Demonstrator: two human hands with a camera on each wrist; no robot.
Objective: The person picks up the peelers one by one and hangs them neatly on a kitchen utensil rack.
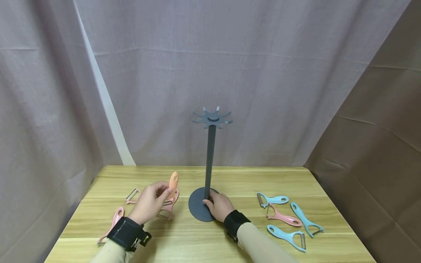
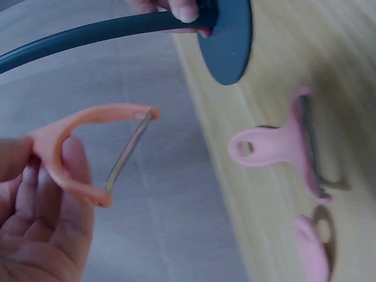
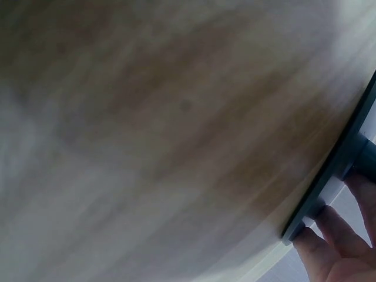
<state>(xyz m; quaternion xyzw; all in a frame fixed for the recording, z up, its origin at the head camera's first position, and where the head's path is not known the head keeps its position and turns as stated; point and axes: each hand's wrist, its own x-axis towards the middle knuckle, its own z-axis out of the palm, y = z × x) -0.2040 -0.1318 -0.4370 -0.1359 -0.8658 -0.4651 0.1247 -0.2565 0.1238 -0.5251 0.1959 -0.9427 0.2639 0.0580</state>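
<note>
My left hand (image 1: pixel 148 205) pinches an orange peeler (image 1: pixel 173 182) by its handle, above the left part of the table. In the left wrist view the peeler's forked head (image 2: pixel 56 150) and metal blade stick out past the fingers. My right hand (image 1: pixel 222 206) grips the foot of a dark grey stand (image 1: pixel 210 157), thumb against the post just over the round base (image 1: pixel 196 205). The fingers behind the post are partly hidden in the head view; in the right wrist view some fingertips (image 3: pixel 311 249) touch the base. The stand is upright, its top ring of hooks (image 1: pixel 213 117) bare.
Pink peelers (image 1: pixel 169 207) lie under and around my left hand, one partly hidden by it. Another pink peeler (image 1: pixel 115 221) is near the left wrist. Right of the stand lie blue peelers (image 1: pixel 275 199) and a pink peeler (image 1: pixel 284 217). A grey curtain (image 1: pixel 263 91) hangs behind the table.
</note>
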